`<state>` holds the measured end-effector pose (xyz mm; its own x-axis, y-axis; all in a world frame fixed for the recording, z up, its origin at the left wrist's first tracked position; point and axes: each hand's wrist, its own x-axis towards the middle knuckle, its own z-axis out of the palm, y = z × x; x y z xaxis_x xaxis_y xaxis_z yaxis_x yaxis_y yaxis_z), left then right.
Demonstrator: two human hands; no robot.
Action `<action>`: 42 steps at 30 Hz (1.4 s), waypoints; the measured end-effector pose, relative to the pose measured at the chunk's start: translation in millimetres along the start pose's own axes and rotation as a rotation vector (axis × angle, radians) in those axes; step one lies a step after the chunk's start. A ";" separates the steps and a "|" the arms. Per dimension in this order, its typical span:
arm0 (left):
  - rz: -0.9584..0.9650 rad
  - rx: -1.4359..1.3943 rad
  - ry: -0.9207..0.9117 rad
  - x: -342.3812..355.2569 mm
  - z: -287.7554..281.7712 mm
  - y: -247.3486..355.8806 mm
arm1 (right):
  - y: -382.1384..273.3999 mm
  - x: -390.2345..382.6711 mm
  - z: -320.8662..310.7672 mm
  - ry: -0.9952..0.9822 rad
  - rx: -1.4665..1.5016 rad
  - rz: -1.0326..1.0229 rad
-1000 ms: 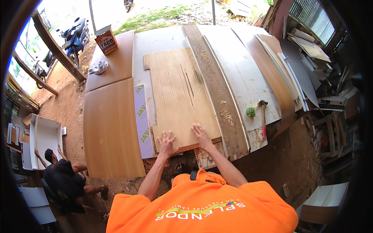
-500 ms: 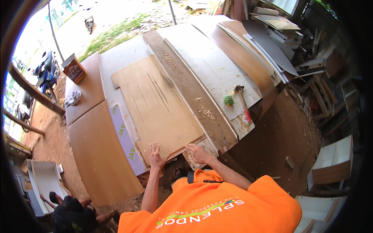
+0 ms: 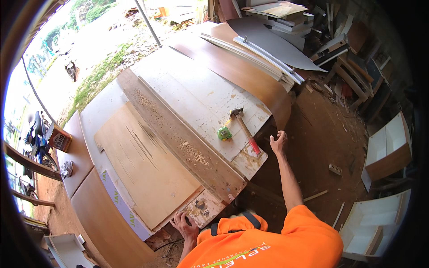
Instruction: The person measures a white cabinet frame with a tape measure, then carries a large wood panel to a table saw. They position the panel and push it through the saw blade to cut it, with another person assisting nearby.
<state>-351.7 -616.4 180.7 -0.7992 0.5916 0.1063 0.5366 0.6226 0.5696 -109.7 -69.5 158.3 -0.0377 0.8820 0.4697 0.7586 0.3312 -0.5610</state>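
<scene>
My left hand (image 3: pixel 185 224) rests at the near edge of the worktable, its fingers spread and bent over the corner of a pale plywood sheet (image 3: pixel 147 172). Out past the table's right side, my right hand (image 3: pixel 278 142) is raised with thumb and fingers apart and nothing visible in it. Its fingertips come up close to the lower end of a brown wood-grain laminate sheet (image 3: pixel 254 85); whether they touch it I cannot tell. Left of that hand lie a claw hammer (image 3: pixel 246 133) with a red grip and a green tape measure (image 3: pixel 224 133), on a white, stained board (image 3: pixel 201 100).
A long brown plank (image 3: pixel 170 129) strewn with wood shavings crosses the table. White strips (image 3: pixel 268 60) and a grey sheet (image 3: pixel 272 40) lie at the far right. On the left stand a tin (image 3: pixel 59 139) and crumpled paper (image 3: pixel 66 169). White cabinet boxes (image 3: pixel 386 145) sit on the right.
My right hand has left the plywood's near edge and swung out to the right, towards the brown laminate. My left hand stays near that edge. The view has turned rightward.
</scene>
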 end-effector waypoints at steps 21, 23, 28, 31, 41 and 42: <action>0.291 -0.365 -0.143 95.1 82.1 294.8 | 78.4 217.3 158.8 -0.501 -0.394 -0.192; 0.205 -0.401 -0.130 106.3 85.4 300.2 | 72.2 224.4 139.4 -0.408 -0.480 -0.334; -0.006 -0.596 -0.310 131.3 132.2 318.3 | 34.7 230.3 69.9 -0.372 -0.481 -0.561; 0.096 -0.601 -0.639 154.2 188.7 338.5 | -15.5 229.8 39.3 -0.253 -0.532 -0.643; 0.247 -1.100 -1.024 215.6 276.7 424.8 | -127.6 229.4 -17.0 -0.238 -0.609 -0.836; 0.301 -1.058 -0.953 211.8 277.6 431.7 | -131.2 230.2 -17.5 -0.226 -0.616 -0.852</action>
<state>-214.2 -80.2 222.8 0.0101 0.9999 -0.0030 -0.1349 0.0043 0.9908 -206.5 84.1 352.0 -0.7803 0.5029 0.3716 0.6206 0.6959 0.3614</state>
